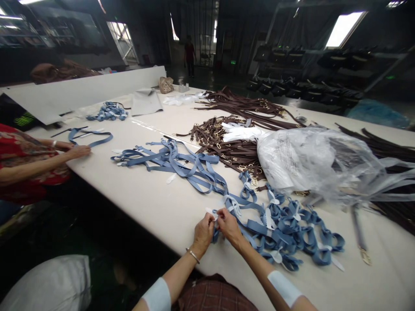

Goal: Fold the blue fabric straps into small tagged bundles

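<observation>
Near the table's front edge, my left hand [203,233] and my right hand [228,225] meet with fingertips pinched. Between them is a small white wrapping strip [211,211], whose rounded end sticks up above the left fingers. Part of a blue strap [215,236] shows beneath the hands; the fingers hide most of it. To the right lies a heap of coiled blue straps [288,235], several bound with white strips. Beyond my hands, longer loose blue straps [191,166] spread across the table.
A clear plastic bag [301,160] with white contents lies at the right. Brown straps with gold clips [223,151] are piled behind. A co-worker's hands [76,150] hold a blue strap at the left. A grey strap with a clip [359,233] lies far right.
</observation>
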Motion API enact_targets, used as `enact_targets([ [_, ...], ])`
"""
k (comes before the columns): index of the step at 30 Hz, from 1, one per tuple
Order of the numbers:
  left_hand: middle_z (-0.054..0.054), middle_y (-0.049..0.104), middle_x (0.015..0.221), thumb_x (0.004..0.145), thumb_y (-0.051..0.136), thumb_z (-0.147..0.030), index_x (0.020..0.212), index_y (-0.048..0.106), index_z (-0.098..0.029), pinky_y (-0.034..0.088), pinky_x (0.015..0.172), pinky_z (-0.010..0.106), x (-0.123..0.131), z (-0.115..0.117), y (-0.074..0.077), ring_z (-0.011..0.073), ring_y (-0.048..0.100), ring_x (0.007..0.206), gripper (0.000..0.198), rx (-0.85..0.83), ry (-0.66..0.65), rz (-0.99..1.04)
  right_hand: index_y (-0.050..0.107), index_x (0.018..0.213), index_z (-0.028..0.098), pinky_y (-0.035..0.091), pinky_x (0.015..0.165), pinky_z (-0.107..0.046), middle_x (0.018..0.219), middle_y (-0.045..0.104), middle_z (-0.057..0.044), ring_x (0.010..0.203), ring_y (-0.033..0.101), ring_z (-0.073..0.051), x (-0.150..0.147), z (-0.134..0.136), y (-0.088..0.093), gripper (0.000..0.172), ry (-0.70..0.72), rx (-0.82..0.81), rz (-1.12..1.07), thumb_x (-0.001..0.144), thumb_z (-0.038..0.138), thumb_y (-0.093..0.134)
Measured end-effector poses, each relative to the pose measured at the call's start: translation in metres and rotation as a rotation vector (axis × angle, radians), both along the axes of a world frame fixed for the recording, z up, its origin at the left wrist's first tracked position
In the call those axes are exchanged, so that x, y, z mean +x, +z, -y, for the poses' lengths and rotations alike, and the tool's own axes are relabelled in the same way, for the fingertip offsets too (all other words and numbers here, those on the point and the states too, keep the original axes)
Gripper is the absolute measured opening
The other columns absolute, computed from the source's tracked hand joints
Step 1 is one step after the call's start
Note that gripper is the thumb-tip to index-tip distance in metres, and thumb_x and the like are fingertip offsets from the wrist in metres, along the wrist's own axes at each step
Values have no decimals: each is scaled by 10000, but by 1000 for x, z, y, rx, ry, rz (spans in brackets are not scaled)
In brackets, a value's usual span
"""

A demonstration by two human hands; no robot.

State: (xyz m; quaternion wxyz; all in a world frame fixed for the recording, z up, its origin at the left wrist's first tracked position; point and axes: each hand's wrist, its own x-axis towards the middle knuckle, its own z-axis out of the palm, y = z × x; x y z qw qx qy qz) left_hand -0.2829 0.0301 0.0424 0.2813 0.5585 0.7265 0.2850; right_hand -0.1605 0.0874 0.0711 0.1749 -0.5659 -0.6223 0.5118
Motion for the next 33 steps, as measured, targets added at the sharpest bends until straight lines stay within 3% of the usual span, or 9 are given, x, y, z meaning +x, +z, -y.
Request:
enact_targets([
  [4, 4, 689, 868, 891, 433, -159, 919, 524, -237, 464, 732, 265, 0, 2, -4, 171, 662, 807, 123, 30, -30, -16, 665, 945, 168, 432, 947, -332, 1018, 677, -83, 1000, 614, -210, 4, -18, 14, 235, 153, 123, 105, 788, 174, 490],
  [6, 19, 688, 868, 884, 421, -144, 921, 522, -232, 472, 746, 278, 1, 4, -8, 182, 664, 820, 138, 40, -55, -29, 712, 861, 175, 434, 891, -302, 937, 701, -61, 956, 615, -208, 3, -30, 18, 186, 280, 103, 133, 738, 168, 573],
  [9, 41, 691, 869, 858, 424, -114, 921, 520, -221, 483, 756, 292, 0, 5, -11, 199, 668, 833, 157, 44, -112, -52, 716, 703, 172, 415, 673, -269, 674, 664, -16, 692, 592, -166, 2, -43, 21, 61, 432, 32, 163, 675, 219, 687],
  [11, 50, 695, 872, 854, 425, -110, 927, 520, -216, 488, 760, 297, -1, 5, -10, 205, 670, 836, 160, 44, -154, -65, 695, 646, 166, 369, 610, -262, 594, 619, 2, 614, 546, -141, 3, -47, 22, 82, 476, 15, 174, 657, 244, 720],
  [16, 56, 699, 896, 905, 415, -173, 981, 534, -210, 490, 761, 291, -7, 7, 3, 201, 666, 843, 146, 42, -287, -82, 654, 709, 172, 347, 606, -238, 645, 614, 20, 653, 523, -121, 8, -40, 18, 62, 404, 15, 152, 684, 224, 679],
  [21, 27, 700, 873, 910, 448, -208, 950, 589, -231, 482, 795, 292, -15, 6, 34, 195, 660, 813, 149, 33, -511, -102, 567, 799, 182, 418, 580, -227, 698, 598, 25, 575, 549, -106, 4, -35, 14, 101, 183, -31, 120, 780, 219, 475],
  [26, 34, 730, 901, 893, 562, -399, 1065, 590, -254, 517, 762, 330, -21, 8, 67, 244, 697, 816, 227, -10, -494, -194, 480, 808, 220, 425, 490, -273, 572, 558, 25, 451, 530, -150, 3, -23, 21, 201, 159, -36, 109, 828, 376, 355],
  [28, 71, 739, 972, 805, 679, -471, 1163, 555, -245, 535, 775, 371, -19, 10, 68, 292, 707, 884, 440, -35, -543, -227, 497, 826, 234, 455, 514, -300, 577, 595, 9, 471, 564, -176, 10, -23, 17, 278, 185, -10, 133, 820, 472, 353],
  [33, 39, 730, 991, 858, 565, -376, 1130, 594, -331, 543, 610, 359, -8, 21, 40, 268, 715, 845, 278, -43, -455, -117, 611, 821, 302, 576, 713, -351, 821, 719, -49, 770, 698, -243, 21, -42, -9, 352, 355, 47, 147, 791, 606, 437],
])
